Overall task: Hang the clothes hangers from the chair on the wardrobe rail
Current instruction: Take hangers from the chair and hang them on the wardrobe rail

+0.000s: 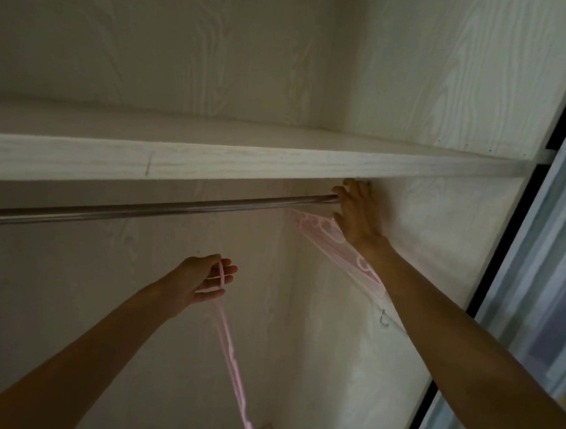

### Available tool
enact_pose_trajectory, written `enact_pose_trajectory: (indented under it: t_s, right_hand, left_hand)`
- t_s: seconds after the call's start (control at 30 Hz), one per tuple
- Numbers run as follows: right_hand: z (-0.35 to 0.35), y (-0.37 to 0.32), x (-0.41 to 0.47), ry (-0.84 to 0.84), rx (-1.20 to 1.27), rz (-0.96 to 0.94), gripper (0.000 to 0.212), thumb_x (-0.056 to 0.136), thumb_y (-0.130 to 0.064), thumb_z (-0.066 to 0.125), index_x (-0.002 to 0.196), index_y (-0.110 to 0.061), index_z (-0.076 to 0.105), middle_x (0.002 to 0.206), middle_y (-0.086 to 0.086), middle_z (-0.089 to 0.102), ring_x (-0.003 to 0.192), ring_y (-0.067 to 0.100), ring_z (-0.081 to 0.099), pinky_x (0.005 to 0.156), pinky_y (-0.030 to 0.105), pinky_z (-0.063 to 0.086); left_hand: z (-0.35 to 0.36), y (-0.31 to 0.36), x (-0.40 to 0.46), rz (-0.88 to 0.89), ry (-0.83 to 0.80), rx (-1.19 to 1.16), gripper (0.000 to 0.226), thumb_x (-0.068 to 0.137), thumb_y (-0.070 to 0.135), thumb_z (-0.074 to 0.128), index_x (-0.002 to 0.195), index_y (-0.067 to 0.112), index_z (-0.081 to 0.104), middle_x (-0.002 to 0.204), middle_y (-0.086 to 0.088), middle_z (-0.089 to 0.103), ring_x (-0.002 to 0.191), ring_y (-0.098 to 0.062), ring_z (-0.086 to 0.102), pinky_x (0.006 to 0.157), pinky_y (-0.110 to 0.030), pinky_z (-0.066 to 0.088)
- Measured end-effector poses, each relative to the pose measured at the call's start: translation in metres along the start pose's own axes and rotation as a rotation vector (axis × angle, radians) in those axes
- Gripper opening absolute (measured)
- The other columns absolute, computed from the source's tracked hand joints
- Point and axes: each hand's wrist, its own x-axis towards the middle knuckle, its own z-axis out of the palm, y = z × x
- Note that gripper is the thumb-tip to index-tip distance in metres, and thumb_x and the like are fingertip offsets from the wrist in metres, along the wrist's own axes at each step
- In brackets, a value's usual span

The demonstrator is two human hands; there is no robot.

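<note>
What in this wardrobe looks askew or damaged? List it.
Nothing looks damaged. The pink hanger at the right end of the rail sits tilted under the right hand, not hanging level. The left hand holds another hanger below the rail.

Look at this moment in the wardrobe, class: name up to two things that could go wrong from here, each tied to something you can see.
1. The left hand pinches only the top of a thin pink hanger that dangles below the rail; it could slip or swing.
2. The right hand works at the rail's far right end, crowded under the shelf against the side wall, over another pink hanger; fingers may knock it loose, though its hook is hidden.
</note>
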Motion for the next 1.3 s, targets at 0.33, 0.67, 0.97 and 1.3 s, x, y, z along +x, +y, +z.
enact_pose_trajectory:
  t_s: [0.33, 0.67, 0.97, 1.3]
  right_hand:
    - [-0.012, -0.012, -0.027, 0.052, 0.253, 0.048, 0.048, 0.09, -0.032, 0.057, 0.133, -0.012, 0.046, 0.137, 0.014, 0.048, 0.129, 0.034, 0.042, 0.109, 0.045, 0.033]
    - [-0.053, -0.071, -0.132, -0.791, 1.142, 0.252, 0.045, 0.095, -0.024, 0.052, 0.136, -0.013, 0.037, 0.128, 0.008, 0.051, 0.071, 0.011, 0.063, 0.059, 0.017, 0.053]
    - [-0.065, -0.03, -0.103, -0.349, 0.973, 0.353, 0.034, 0.09, 0.005, 0.047, 0.121, -0.005, 0.057, 0.099, 0.007, 0.061, 0.061, -0.001, 0.046, 0.046, 0.005, 0.039]
    - [-0.052, -0.049, -0.044, -0.292, 0.832, 0.355, 0.031, 0.091, -0.015, 0.055, 0.122, -0.009, 0.057, 0.127, 0.009, 0.059, 0.101, 0.025, 0.062, 0.083, 0.034, 0.049]
  left_hand:
    - [0.03, 0.001, 0.005, 0.009, 0.012, 0.257, 0.026, 0.097, 0.032, 0.044, 0.082, 0.022, 0.064, 0.088, 0.005, 0.06, 0.078, -0.009, 0.05, 0.073, -0.024, 0.037]
    - [0.106, 0.022, -0.002, 0.155, -0.1, 0.205, 0.037, 0.093, 0.034, 0.053, 0.11, 0.005, 0.067, 0.075, 0.001, 0.061, 0.066, -0.005, 0.054, 0.057, -0.014, 0.042]
    - [0.059, 0.051, 0.016, 0.934, 0.582, 1.514, 0.054, 0.095, 0.035, 0.044, 0.143, 0.017, 0.031, 0.147, -0.006, 0.036, 0.136, -0.026, 0.034, 0.112, -0.041, 0.026]
    - [0.048, 0.031, 0.027, 0.813, 0.683, 1.658, 0.059, 0.095, 0.019, 0.042, 0.149, 0.018, 0.017, 0.15, -0.003, 0.03, 0.14, -0.023, 0.026, 0.119, -0.041, 0.004]
